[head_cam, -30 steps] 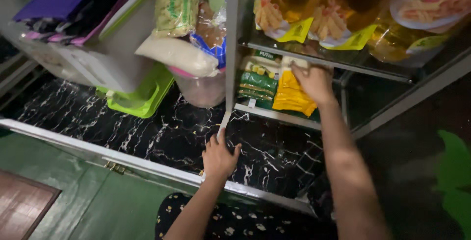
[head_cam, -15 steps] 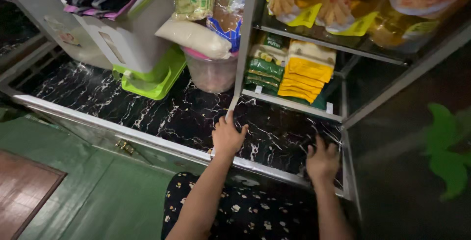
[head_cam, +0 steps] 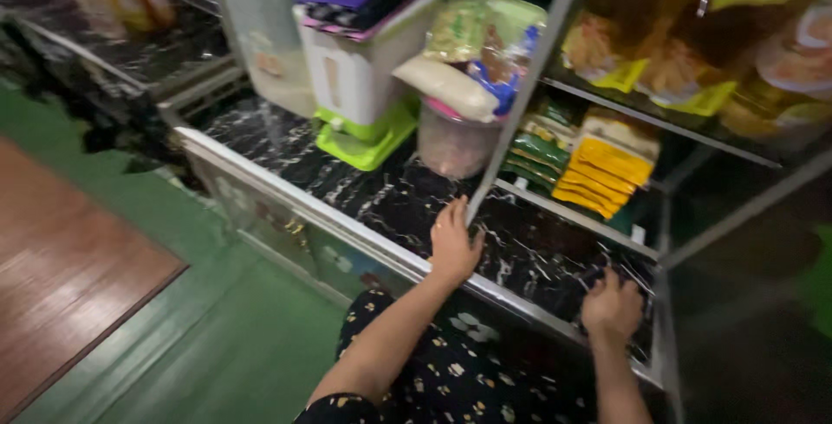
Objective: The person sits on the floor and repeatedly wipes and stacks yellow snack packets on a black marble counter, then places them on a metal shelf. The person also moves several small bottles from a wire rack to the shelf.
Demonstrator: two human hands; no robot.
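My left hand (head_cam: 454,242) lies flat on the black marbled shelf top (head_cam: 373,194), fingers at the foot of a metal rack post (head_cam: 520,95). My right hand (head_cam: 612,307) rests on the same surface near its front metal edge, fingers curled, holding nothing. Above and behind my right hand, a stack of yellow packets (head_cam: 602,173) and green packets (head_cam: 537,151) sits on the lower rack shelf.
A clear tub (head_cam: 452,145) with bags of food on top stands left of the post, next to a white dispenser on a green base (head_cam: 360,86). Bottles of yellow oil (head_cam: 693,34) fill the upper rack shelf. Green floor and a brown mat (head_cam: 61,259) lie at left.
My right hand left the yellow packets and dropped to the shelf's front edge. The view has swung left and pulled back; my left hand stays by the post.
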